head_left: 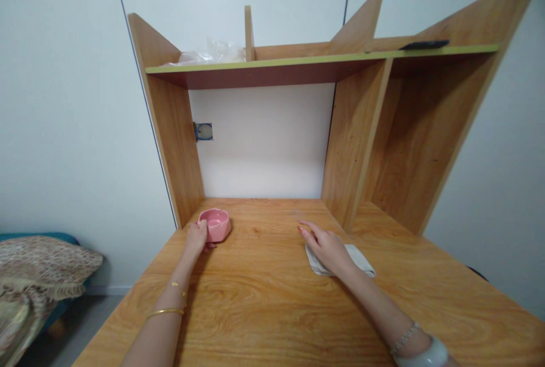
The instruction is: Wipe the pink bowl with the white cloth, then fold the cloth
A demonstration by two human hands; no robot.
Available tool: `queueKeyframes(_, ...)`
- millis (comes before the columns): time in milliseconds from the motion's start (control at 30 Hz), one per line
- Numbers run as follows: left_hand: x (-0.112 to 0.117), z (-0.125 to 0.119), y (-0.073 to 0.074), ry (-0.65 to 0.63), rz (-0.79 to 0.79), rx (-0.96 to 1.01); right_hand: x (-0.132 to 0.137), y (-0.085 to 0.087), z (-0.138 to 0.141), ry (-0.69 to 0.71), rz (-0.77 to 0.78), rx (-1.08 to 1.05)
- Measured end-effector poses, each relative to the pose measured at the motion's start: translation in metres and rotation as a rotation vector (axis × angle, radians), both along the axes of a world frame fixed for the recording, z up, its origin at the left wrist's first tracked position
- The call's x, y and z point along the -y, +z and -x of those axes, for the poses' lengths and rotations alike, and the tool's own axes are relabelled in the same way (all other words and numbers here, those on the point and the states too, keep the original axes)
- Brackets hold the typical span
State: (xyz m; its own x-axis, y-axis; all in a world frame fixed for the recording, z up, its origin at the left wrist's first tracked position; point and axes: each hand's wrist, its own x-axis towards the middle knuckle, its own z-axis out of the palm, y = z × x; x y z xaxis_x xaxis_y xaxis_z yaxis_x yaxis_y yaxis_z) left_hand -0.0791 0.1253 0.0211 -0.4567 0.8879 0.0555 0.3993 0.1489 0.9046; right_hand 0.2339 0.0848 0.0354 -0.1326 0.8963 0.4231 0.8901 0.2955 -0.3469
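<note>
My left hand [196, 238] grips the near side of a small pink bowl [216, 224] that rests on the wooden desk [264, 293], close to the left upright of the shelf unit. My right hand [326, 247] lies flat, fingers stretched forward, on a folded white cloth [361, 259] spread on the desk near the middle divider. The cloth shows at both sides of the hand. Gold bracelets circle my left wrist, and a pale bangle sits on my right.
A wooden hutch [349, 145] rises at the back of the desk, with a crumpled clear plastic bag [208, 53] and a dark flat object [423, 45] on its top shelf. A bed with a patterned blanket [38, 276] stands at the lower left.
</note>
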Motion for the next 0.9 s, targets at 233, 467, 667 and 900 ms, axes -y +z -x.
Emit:
queueKeyframes(233,-0.004,0.008,-0.003,-0.034,0.027,-0.047,-0.008,0.008,-0.021,-0.134,0.047,0.053)
queueKeyframes(467,-0.001,0.013,-0.002,-0.02,0.032,-0.236,-0.01,0.017,-0.049,-0.383,0.195,0.192)
queueKeyframes(667,-0.003,0.013,-0.002,-0.021,0.06,-0.365,-0.018,0.006,-0.075,-0.411,0.351,0.256)
queueKeyframes(900,-0.004,0.018,-0.003,0.025,0.049,-0.563,-0.024,-0.004,-0.092,-0.367,0.432,0.236)
